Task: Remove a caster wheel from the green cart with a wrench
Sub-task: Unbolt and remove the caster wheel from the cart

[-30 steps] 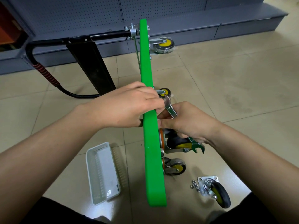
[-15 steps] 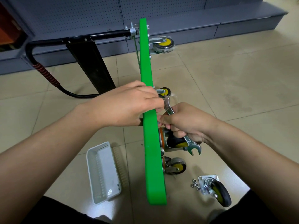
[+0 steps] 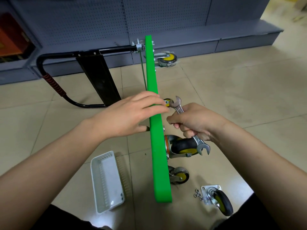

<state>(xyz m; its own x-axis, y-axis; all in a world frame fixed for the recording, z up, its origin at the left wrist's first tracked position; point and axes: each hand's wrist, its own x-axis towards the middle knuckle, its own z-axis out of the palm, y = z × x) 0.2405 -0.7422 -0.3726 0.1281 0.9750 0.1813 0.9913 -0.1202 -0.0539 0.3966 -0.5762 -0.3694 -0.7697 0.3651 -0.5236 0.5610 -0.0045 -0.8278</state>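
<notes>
The right hand (image 3: 194, 123) is clenched round the shank of the double-ended steel wrench (image 3: 187, 123), and in the last half second it has drawn the tool back — the upper open jaw, earlier down against the hardware on the underside of the green plastic cart deck (image 3: 157, 130) standing on edge, now sits clear of it and just above the fist. The left hand (image 3: 131, 117) has loosened too: its fingers lie nearly straight over the deck's top edge, steadying rather than gripping. That reads as a reset between turns, or a nut just freed. Directly below the fist, the black-and-yellow caster wheel (image 3: 181, 147) is still bolted to the deck. Nearer the person and below, a detached caster (image 3: 217, 199) lies on the tiled floor beside loose steel nuts (image 3: 198, 195); left of the deck sits a white plastic basket (image 3: 107, 181).
</notes>
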